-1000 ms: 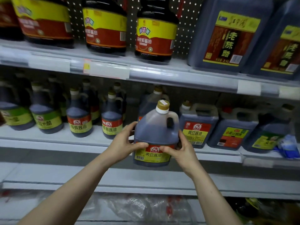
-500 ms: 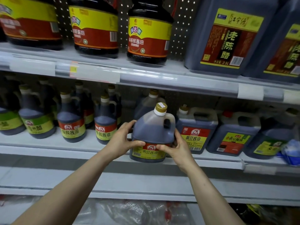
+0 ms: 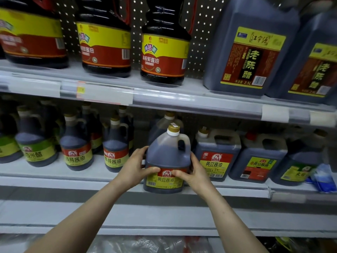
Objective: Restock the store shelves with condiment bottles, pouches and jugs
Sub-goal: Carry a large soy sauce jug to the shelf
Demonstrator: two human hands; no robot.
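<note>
At shelf edge (image 3: 54,180), soy jug (image 3: 167,154), left hand (image 3: 135,167) and right hand (image 3: 197,172) grasping its sides

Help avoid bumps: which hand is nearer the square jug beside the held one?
Right. The right hand grips the held jug on the side facing the square jug; the left hand grips the opposite side.
</note>
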